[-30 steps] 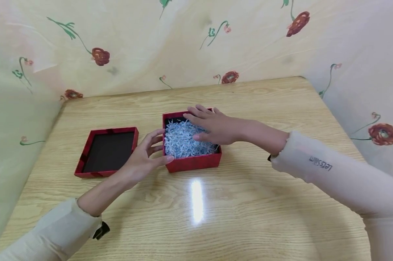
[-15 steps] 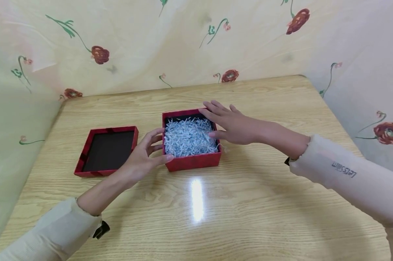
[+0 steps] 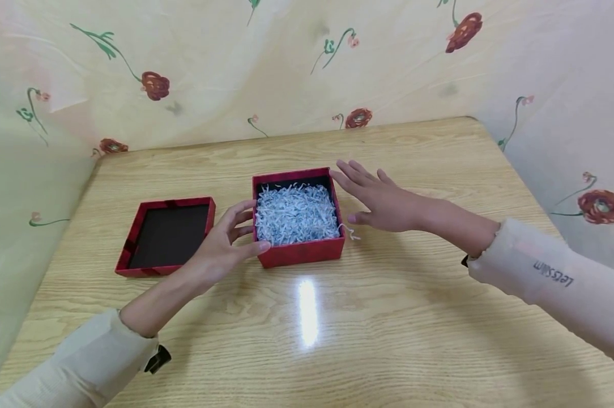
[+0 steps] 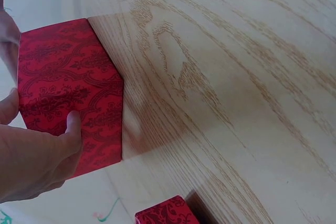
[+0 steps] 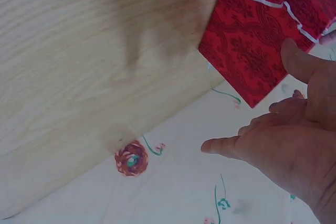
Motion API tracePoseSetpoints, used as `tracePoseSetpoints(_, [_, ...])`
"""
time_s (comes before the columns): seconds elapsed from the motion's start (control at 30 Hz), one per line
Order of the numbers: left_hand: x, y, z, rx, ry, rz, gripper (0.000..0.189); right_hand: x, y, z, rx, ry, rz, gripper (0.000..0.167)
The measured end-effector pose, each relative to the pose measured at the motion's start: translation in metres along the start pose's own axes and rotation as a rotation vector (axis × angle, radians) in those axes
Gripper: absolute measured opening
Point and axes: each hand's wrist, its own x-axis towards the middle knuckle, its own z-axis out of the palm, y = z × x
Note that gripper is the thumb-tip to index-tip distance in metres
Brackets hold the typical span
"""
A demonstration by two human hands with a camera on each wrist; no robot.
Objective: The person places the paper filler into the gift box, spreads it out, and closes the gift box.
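Note:
A red box (image 3: 302,253) with a dark patterned surface stands on the table, filled with pale blue shredded paper (image 3: 297,215). My left hand (image 3: 220,243) holds it at the front left corner, the thumb by the front rim and the fingers along the left wall. In the left wrist view that thumb lies against the red side. Just right of the box, my right hand (image 3: 388,204) is spread with nothing in it, fingertips close by the back right corner. One loose paper strip (image 5: 270,2) hangs over the right wall.
A shallow red lid (image 3: 171,235) with a black inside lies upturned left of the box, partly behind my left wrist. Floral sheeting (image 3: 210,73) closes in the wooden table (image 3: 414,340) at the back and sides.
My right hand has moved right, from over the shredded paper to beside the box, uncovering the paper. A strip now dangles over the right rim. My left hand has stayed in place.

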Motion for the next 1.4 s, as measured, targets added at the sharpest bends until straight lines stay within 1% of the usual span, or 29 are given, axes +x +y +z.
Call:
tracePoseSetpoints(0.2, [0.001, 0.001, 0.001, -0.004, 0.004, -0.002, 0.081, -0.002, 0.003, 0.006, 0.0, -0.004, -0.028, 0.095])
tracePoseSetpoints(0.43, [0.003, 0.002, 0.002, -0.008, 0.003, -0.009, 0.081, -0.002, 0.003, 0.001, 0.039, -0.042, -0.066, 0.105])
tracePoseSetpoints(0.53, [0.004, 0.003, 0.001, -0.011, 0.002, -0.011, 0.081, -0.002, 0.002, -0.003, 0.054, -0.065, -0.081, 0.105])
tracePoseSetpoints(0.67, [0.004, 0.004, 0.0, -0.016, 0.002, -0.015, 0.081, 0.001, 0.0, -0.008, 0.089, -0.085, -0.072, 0.104])
tracePoseSetpoints(0.87, [0.004, 0.007, -0.002, -0.024, -0.007, -0.003, 0.08, 0.009, -0.008, -0.01, 0.112, -0.074, -0.056, 0.098])
tracePoseSetpoints(1.13, [0.005, 0.007, -0.002, -0.02, -0.008, -0.009, 0.08, 0.022, -0.018, -0.005, 0.08, -0.041, -0.03, 0.094])
tracePoseSetpoints(1.4, [0.004, 0.005, -0.003, -0.017, -0.011, -0.004, 0.08, 0.04, -0.025, 0.007, -0.046, -0.041, -0.052, 0.091])
